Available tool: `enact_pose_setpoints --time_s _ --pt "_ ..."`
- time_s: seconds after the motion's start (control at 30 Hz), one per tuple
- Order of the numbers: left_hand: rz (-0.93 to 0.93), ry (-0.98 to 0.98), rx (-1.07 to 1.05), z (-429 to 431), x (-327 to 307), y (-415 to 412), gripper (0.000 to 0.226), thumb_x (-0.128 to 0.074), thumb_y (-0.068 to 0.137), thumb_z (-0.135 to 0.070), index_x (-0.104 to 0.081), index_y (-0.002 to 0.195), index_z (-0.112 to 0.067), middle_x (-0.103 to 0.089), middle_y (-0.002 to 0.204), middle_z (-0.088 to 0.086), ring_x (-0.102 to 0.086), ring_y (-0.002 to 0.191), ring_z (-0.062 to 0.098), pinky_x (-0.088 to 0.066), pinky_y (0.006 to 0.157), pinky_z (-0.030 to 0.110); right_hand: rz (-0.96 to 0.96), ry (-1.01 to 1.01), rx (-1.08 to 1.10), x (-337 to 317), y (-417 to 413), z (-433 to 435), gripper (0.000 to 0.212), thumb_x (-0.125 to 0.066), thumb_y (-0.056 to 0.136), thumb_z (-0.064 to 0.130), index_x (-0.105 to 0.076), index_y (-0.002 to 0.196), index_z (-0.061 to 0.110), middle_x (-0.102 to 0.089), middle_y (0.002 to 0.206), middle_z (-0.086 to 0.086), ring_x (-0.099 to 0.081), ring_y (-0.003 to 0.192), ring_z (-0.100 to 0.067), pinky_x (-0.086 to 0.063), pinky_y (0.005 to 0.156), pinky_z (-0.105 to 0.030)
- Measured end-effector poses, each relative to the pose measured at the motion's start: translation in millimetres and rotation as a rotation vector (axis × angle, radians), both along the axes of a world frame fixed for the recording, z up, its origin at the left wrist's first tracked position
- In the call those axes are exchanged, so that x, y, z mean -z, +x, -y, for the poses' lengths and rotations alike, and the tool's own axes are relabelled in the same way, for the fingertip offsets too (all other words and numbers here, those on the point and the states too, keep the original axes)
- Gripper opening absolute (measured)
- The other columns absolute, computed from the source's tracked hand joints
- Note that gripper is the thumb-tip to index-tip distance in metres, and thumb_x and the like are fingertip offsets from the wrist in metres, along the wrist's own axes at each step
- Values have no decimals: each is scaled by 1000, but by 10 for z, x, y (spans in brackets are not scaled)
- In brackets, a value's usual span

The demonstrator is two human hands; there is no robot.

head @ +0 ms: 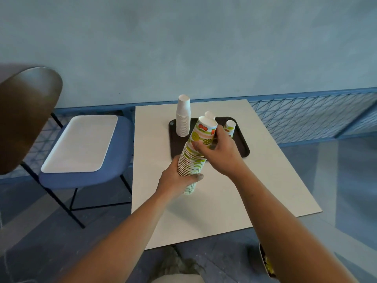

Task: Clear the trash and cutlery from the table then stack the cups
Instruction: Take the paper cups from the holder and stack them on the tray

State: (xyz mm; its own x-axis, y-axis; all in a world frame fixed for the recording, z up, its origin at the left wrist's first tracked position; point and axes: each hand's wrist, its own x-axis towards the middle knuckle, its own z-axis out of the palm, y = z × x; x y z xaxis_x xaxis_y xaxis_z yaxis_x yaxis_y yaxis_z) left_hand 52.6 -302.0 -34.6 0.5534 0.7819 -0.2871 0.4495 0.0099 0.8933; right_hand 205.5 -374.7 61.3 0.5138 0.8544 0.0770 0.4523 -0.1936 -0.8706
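The stack of fruit-printed paper cups [192,159] is held above the tabletop [224,201], near the dark tray [241,149], long axis tilted, open mouths pointing up and rightward, with the left grip [175,180] clasped round its lower part and the right grip [220,152] round its upper end.

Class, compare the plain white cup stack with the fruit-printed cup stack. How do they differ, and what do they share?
The white stack is plain; the printed stack shows coloured fruit. The white stack stands upright on the dark tray; the printed stack leans. No hand touches the white stack; the left hand and right hand grip the printed stack. Both are nested cups, mouths up.
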Motion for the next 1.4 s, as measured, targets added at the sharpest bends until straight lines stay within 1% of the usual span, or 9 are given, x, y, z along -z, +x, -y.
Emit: enact_pose_setpoints --time_s 0.13,0.3,0.5,0.63,0.77,0.93,1.13,1.27,1.4 --pt "-15 -12 -6 -92 41 300 73 -87 56 -66 -52 120 -55 -70 109 -26 -67 108 9 -54 103 46 -6 -55 -45 88 295 -99 57 -79 84 47 -53 130 25 -69 118 13 -69 106 -4 -61 88 -30" --pt "-35 -3 5 -324 96 633 82 -85 54 -72 -51 126 -51 -70 113 -20 -68 108 11 -56 100 48 -8 -43 -53 110 688 -338 53 -78 85 45 -53 128 27 -68 113 19 -68 103 1 -57 83 -19" --pt "-50 -15 14 -595 97 953 79 -87 55 -69 -52 124 -53 -71 112 -22 -69 105 7 -56 99 45 -32 -82 -72 168 1075 -649 56 -75 87 47 -50 131 24 -68 122 11 -69 107 -5 -60 90 -31" --pt "-50 -21 16 -710 101 1157 77 -90 63 -60 -52 129 -48 -70 114 -20 -68 107 7 -57 96 37 -41 -81 -92 211 1299 -783 56 -74 88 47 -48 132 23 -67 124 10 -69 109 -6 -61 91 -34" --pt "-69 -23 -11 -765 159 1389 78 -89 60 -62 -51 127 -51 -69 114 -20 -67 106 5 -56 96 38 -31 -62 -112 279 1556 -865 58 -72 87 51 -48 131 23 -68 123 9 -69 108 -7 -62 89 -34" --pt "-76 -15 -72 -716 137 1718 77 -91 68 -53 -50 133 -47 -68 116 -19 -65 108 5 -52 92 32 -71 -21 -140 294 1890 -907 56 -73 89 44 -46 132 21 -66 122 10 -68 107 -6 -60 87 -27" --pt "-91 -20 -172 -528 117 2211 77 -91 64 -55 -52 129 -49 -70 117 -21 -67 109 5 -55 100 40 -166 19 -206 222 2450 -853 55 -75 89 40 -44 132 29 -60 113 28 -61 98 19 -52 72 -5" --pt "-90 -10 -216 -407 102 2512 82 -91 62 -58 -51 134 -47 -69 120 -20 -67 113 9 -54 105 46 -226 47 -242 183 2815 -848 58 -75 89 41 -45 137 28 -62 118 25 -62 101 16 -52 72 -6" --pt "-92 -3 -255 -331 84 2712 79 -91 65 -54 -51 133 -48 -69 118 -20 -67 111 5 -54 105 46 -250 72 -278 159 3053 -863 59 -75 89 40 -45 139 28 -64 124 16 -65 106 3 -56 77 -12"
